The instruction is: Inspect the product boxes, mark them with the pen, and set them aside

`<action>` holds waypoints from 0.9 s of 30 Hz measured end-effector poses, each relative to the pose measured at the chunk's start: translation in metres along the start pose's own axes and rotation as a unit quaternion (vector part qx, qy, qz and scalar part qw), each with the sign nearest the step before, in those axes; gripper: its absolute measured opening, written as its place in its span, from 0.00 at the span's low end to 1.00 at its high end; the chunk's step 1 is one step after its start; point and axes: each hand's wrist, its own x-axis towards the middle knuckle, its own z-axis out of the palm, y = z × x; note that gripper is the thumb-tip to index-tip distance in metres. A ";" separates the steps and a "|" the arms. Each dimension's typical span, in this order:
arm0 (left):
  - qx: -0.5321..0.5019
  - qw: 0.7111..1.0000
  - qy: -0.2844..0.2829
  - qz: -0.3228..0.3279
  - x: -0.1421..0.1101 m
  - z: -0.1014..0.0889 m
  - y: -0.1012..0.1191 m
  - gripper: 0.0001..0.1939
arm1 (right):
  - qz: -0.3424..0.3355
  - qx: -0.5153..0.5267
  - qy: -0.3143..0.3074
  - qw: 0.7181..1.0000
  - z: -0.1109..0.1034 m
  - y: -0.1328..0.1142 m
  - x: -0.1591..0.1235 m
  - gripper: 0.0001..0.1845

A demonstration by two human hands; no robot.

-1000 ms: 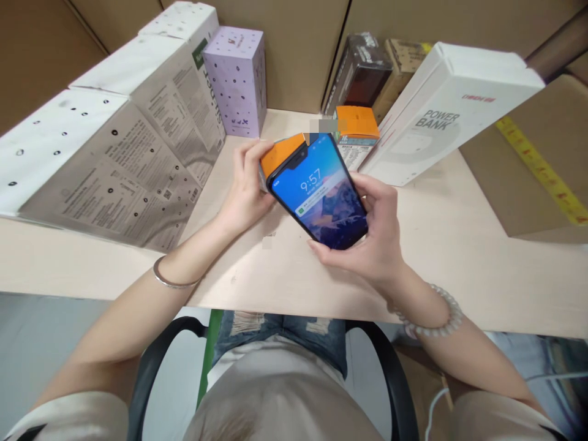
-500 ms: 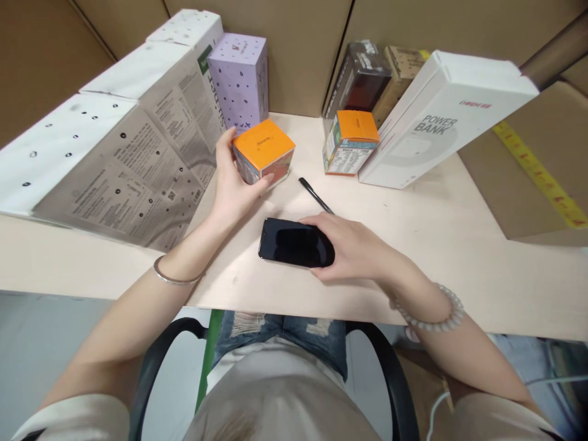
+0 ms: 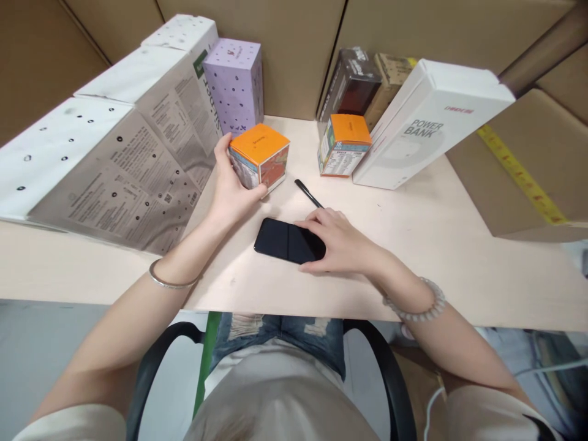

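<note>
My left hand (image 3: 235,190) is closed round the left and near sides of a small box with an orange top (image 3: 260,146), which sits upright on the table. Black and glossy, a smartphone (image 3: 280,240) lies screen up in front of me. The fingers and thumb of my right hand (image 3: 342,245) grip its right end, hiding that edge. A black pen (image 3: 307,192) lies just beyond the phone, its near end reaching my right fingers.
White speckled boxes (image 3: 105,73) and a purple box (image 3: 234,86) stand at left. A second orange-topped box (image 3: 345,147), a dark box (image 3: 351,79) and a leaning white power bank box (image 3: 427,122) stand at right, beside a large cardboard carton (image 3: 514,177).
The phone has come down flatter onto the table in my right hand. My left hand stays on the orange-topped box. The whole view has shifted slightly.
</note>
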 end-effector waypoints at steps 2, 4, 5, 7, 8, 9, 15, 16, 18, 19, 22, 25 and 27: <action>-0.015 1.000 -0.006 -0.001 0.000 0.001 0.002 0.61 | 0.027 0.033 0.032 0.999 0.000 0.002 0.001 0.40; -0.045 0.998 -0.034 -0.002 0.000 0.003 0.006 0.62 | 0.078 0.100 0.112 0.986 -0.002 0.006 0.001 0.41; -0.065 0.996 -0.054 -0.003 0.000 0.004 0.009 0.62 | 0.105 0.137 0.157 0.972 -0.003 0.009 0.002 0.43; -0.109 0.989 -0.098 -0.010 -0.001 0.008 0.016 0.58 | 0.141 0.206 0.216 0.944 -0.008 0.014 0.003 0.52; -0.133 0.983 -0.123 -0.019 -0.002 0.010 0.020 0.55 | 0.144 0.244 0.216 0.934 -0.011 0.016 0.004 0.55; -0.153 0.977 -0.146 -0.030 -0.004 0.012 0.024 0.51 | 0.139 0.285 0.198 0.928 -0.013 0.018 0.004 0.57; -0.184 0.958 -0.204 -0.077 -0.012 0.020 0.039 0.43 | 0.133 0.398 0.121 0.899 -0.016 0.020 0.007 0.45; -0.179 0.959 -0.203 -0.080 -0.012 0.020 0.039 0.45 | 0.142 0.397 0.127 0.898 -0.015 0.019 0.008 0.44; -0.158 0.967 -0.183 -0.078 -0.012 0.021 0.038 0.46 | 0.157 0.389 0.157 0.894 -0.014 0.016 0.008 0.44; -0.144 0.973 -0.166 -0.073 -0.011 0.021 0.037 0.46 | 0.167 0.371 0.187 0.894 -0.015 0.014 0.009 0.45; -0.109 0.984 -0.127 -0.067 -0.010 0.021 0.032 0.42 | 0.210 0.230 0.314 0.897 -0.024 0.007 0.011 0.47; -0.104 0.985 -0.117 -0.074 -0.011 0.023 0.029 0.38 | 0.247 0.051 0.387 0.887 -0.036 0.003 0.018 0.45; -0.104 0.986 -0.108 -0.070 -0.013 0.025 0.028 0.37 | 0.253 -0.028 0.387 0.886 -0.044 0.003 0.024 0.44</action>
